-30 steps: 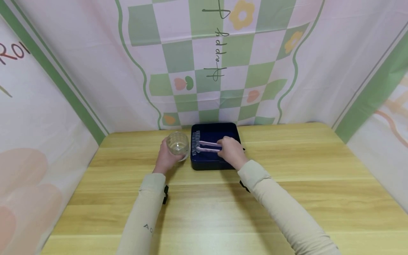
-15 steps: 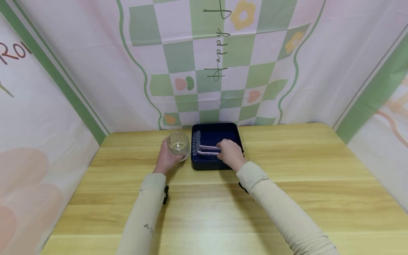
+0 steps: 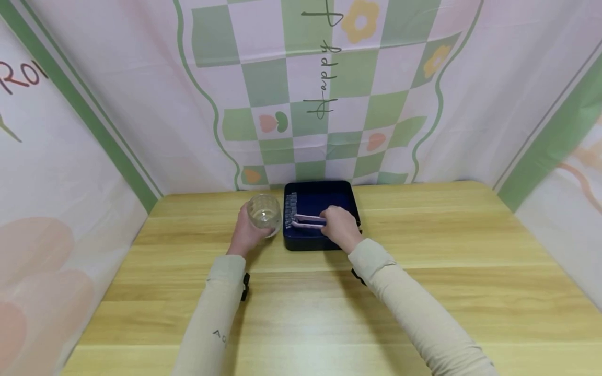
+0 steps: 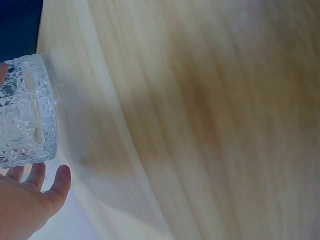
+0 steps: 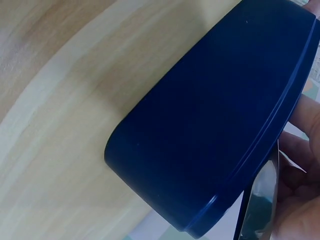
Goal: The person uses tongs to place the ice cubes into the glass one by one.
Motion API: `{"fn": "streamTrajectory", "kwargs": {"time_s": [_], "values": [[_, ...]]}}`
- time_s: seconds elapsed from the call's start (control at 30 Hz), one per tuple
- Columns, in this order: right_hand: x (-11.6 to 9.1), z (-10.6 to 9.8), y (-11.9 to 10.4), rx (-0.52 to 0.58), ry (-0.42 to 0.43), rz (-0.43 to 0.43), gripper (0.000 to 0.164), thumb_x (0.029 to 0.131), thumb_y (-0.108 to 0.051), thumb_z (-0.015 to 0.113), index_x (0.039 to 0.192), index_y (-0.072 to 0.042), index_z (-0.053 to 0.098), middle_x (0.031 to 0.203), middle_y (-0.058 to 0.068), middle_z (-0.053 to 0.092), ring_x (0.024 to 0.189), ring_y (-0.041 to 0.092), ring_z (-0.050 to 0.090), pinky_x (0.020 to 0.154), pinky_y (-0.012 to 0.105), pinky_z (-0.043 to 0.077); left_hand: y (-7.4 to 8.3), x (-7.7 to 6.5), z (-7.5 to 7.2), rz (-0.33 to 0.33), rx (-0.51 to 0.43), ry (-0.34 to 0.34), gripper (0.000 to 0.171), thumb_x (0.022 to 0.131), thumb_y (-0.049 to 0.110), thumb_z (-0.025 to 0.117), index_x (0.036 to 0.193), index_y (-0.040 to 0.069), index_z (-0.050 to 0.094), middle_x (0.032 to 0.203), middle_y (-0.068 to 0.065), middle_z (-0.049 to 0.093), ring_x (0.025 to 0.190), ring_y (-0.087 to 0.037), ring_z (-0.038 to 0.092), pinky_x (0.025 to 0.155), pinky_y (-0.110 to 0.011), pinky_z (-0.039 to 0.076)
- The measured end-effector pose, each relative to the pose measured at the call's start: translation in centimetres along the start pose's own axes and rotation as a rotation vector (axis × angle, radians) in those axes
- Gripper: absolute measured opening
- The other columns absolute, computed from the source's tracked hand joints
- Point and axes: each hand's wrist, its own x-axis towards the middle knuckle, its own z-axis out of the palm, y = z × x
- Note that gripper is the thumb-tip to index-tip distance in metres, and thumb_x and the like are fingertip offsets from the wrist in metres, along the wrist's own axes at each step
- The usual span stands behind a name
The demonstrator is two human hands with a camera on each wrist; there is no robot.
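Note:
My left hand (image 3: 246,232) grips a clear cut-glass tumbler (image 3: 263,211) on the wooden table, just left of a dark blue box (image 3: 308,243). In the left wrist view the thumb lies on one side of the tumbler (image 4: 25,112), with fingertips (image 4: 60,182) on the other. My right hand (image 3: 340,227) holds pale pink tongs (image 3: 310,225) over the box, their tips pointing left. Small clear pieces (image 3: 290,203) line the box's left side, at the tips; whether the tongs pinch one is too small to tell. A shiny metal end (image 5: 262,195) shows beside the right hand in its wrist view.
The light wooden table (image 3: 291,313) extends to both sides and toward me. Behind the box hangs a printed cloth (image 3: 305,83) with green checks, and more cloth stands at left and right. The box's front wall (image 5: 200,110) rises between the right wrist and the pieces.
The right hand and tongs have shifted slightly toward the box's front side, and the tong tips have drawn a little closer together. The left hand and tumbler have stayed put.

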Motion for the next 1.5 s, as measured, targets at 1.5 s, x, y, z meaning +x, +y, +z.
{"fn": "streamTrajectory", "kwargs": {"time_s": [1.5], "values": [[-0.3,-0.4,1.3,-0.008,0.035,-0.018,0.032,0.085,-0.009,0.067,0.116,-0.001,0.067,0.108,0.016,0.067,0.098,0.031,0.065,0.080,0.041,0.057,0.2,-0.1,0.1,-0.002,0.017,0.004,0.099,0.069,0.006,0.081,0.148,0.005,0.021,0.146,-0.019,0.037,0.136,-0.036,0.039,0.115,-0.051,0.032]]}}
